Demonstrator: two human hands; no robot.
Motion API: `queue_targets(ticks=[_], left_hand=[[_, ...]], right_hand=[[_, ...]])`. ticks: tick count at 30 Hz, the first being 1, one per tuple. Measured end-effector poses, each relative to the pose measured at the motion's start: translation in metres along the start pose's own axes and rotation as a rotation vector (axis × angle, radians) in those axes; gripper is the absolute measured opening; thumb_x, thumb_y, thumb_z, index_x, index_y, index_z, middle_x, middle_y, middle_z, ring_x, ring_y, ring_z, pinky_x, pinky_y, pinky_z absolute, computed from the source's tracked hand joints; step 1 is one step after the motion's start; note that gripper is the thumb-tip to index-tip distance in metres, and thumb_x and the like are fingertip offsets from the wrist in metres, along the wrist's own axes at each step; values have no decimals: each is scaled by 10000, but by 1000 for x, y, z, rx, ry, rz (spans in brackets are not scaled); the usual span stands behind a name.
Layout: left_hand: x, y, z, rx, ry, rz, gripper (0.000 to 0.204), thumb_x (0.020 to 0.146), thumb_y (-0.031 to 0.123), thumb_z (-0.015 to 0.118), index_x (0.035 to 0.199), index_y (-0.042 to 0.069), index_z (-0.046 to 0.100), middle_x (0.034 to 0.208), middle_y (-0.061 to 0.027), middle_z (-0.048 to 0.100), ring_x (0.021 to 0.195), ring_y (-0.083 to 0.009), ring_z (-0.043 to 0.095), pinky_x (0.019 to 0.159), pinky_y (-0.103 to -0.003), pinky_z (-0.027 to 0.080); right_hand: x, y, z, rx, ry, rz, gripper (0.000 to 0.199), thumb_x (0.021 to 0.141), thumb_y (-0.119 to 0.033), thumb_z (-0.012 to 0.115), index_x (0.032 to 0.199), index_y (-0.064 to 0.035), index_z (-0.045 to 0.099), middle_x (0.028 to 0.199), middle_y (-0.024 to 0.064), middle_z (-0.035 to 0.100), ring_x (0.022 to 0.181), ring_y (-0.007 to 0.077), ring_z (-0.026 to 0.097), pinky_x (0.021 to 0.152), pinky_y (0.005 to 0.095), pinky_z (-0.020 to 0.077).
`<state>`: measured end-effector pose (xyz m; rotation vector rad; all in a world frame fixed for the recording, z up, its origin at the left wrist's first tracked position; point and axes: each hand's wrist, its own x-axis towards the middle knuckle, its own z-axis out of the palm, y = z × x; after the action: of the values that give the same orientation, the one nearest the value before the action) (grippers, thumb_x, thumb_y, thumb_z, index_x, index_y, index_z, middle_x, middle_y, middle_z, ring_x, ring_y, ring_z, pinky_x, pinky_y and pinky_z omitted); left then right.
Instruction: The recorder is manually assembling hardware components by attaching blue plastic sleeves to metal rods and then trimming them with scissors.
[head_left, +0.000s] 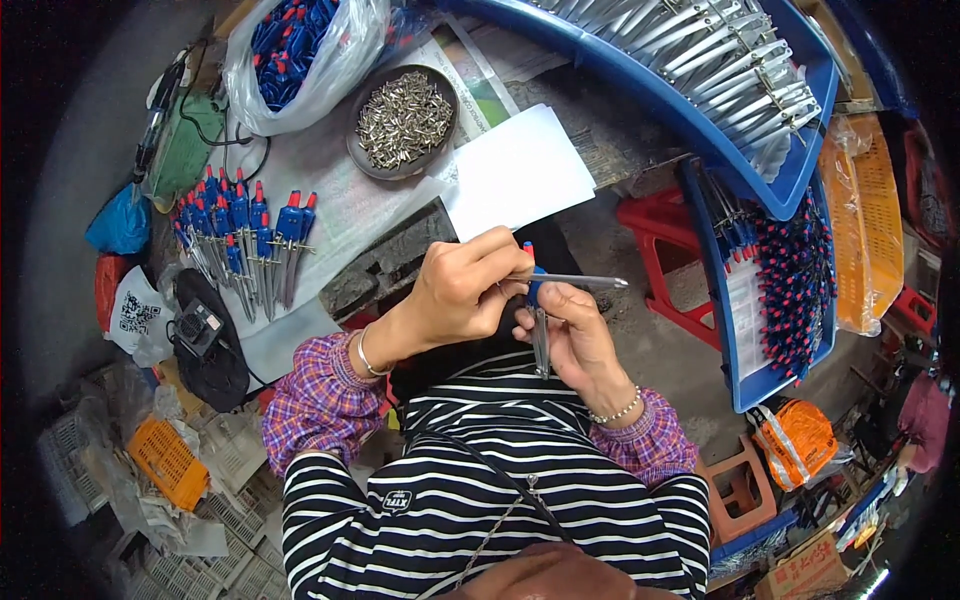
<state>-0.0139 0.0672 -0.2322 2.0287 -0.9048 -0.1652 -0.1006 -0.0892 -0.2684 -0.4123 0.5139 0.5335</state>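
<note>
Close in front of my striped shirt, both hands work on a blue piece with a red tip [527, 248] and slim metal legs. My right hand [580, 345] grips it between thumb and fingers, one leg pointing down below the fingers. My left hand [462, 285] is closed in a pinch at the near end of a long thin metal strip [590, 282], which lies level and points right past my right thumb. How the strip joins the blue piece is hidden by my fingers. Similar blue-and-red pieces with metal legs [240, 230] lie grouped on the table at left.
Behind my hands are white paper sheets [520, 180], a round bowl [398, 175] of small metal rivets and a clear bag [345, 75] of blue-and-red parts. Two blue trays [690, 132] at right hold metal strips and blue-and-red pieces, near a red stool [660, 245].
</note>
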Motion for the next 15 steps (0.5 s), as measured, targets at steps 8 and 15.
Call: queue_targets(ticks=[8, 15], left_hand=[[2, -2, 9, -120, 89, -39, 195, 644, -68, 659, 809, -5, 574, 684, -82, 524, 539, -191, 529, 476, -278, 400], [5, -1, 9, -221, 142, -57, 178, 676, -76, 649, 802, 11, 560, 688, -74, 510, 509, -211, 525, 450, -298, 404]], right_hand=[[0, 0, 8, 35, 44, -65, 304, 914, -240, 581, 1090, 8, 565, 921, 38, 575, 737, 136, 524, 667, 287, 509], [3, -3, 9, -82, -9, -222, 323, 904, -205, 608, 1105, 48, 600, 892, 4, 477, 720, 115, 535, 671, 272, 525]])
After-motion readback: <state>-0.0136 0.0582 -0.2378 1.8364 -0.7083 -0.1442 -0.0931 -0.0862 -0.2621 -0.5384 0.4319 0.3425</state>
